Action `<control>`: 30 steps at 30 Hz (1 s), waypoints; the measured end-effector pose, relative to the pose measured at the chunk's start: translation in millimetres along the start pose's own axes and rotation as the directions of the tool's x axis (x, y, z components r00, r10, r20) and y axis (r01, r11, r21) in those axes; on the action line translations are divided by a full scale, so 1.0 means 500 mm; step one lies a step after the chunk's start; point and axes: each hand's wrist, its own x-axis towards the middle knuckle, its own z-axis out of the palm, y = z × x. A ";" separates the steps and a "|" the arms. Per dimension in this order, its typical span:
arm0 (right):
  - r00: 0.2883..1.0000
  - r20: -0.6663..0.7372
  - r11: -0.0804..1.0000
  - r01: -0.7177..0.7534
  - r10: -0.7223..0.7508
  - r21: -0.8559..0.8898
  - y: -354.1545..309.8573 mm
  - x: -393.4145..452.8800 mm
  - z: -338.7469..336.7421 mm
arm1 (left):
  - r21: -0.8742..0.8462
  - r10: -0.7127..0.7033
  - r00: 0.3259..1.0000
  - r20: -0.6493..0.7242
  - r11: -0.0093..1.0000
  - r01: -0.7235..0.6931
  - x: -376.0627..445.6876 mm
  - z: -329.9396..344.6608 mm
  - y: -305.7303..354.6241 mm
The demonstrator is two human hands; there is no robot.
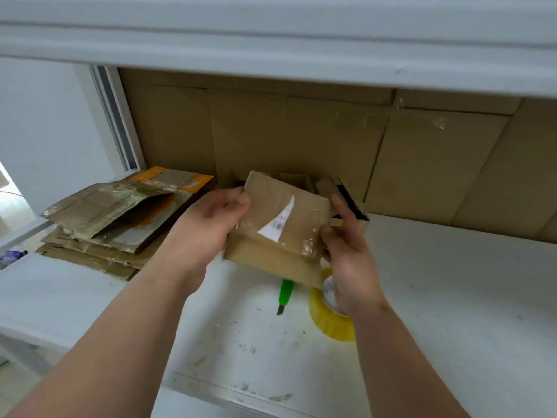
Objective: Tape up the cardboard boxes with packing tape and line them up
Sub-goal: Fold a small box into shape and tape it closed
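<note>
I hold a small brown cardboard box [280, 224] above the white shelf, tilted, with clear tape and a torn white label on its top face. My left hand [208, 227] grips its left edge with fingers curled over the top. On the box's right side my right hand [349, 260] holds it between thumb and fingers. A roll of yellowish clear packing tape [328, 318] lies on the shelf just below my right hand, partly hidden by it. A green utility knife [284, 294] lies left of the roll, its upper end under the box.
A stack of flattened, taped cardboard boxes [114, 218] sits at the left of the white shelf [452, 297]. Cardboard sheets [331, 140] line the back wall, with small boxes [346, 191] standing before them. An upper shelf [271, 40] hangs overhead.
</note>
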 end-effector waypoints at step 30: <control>0.922 -0.230 0.941 -0.333 0.311 -0.060 0.023 -0.086 -0.466 | 0.507 0.114 0.886 0.449 0.784 -0.357 -0.020 0.487 0.028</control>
